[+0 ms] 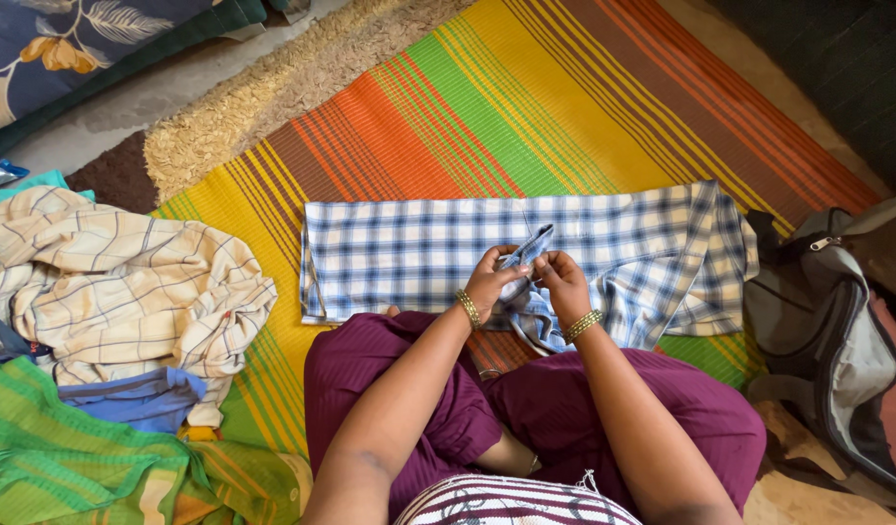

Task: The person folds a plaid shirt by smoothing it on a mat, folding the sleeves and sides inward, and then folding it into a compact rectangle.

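Operator attire: deep purple garment point(555, 408) with fine ribbing, covering both legs. Upper garment hem point(511, 501) is striped white and maroon, with a frayed thread at its edge. Arms are bare, no sleeves visible. Each wrist carries gold-coloured bangles: left bangle point(467, 308), right bangle point(583, 325)

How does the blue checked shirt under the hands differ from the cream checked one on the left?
The blue shirt lies spread flat on the striped mat; the cream shirt sits crumpled on a clothes pile. Blue has a dense blue-and-white check; cream has thin dark lines in wide squares. Both hands, left hand and right hand, pinch the blue shirt; nothing touches the cream shirt. Both are checked.
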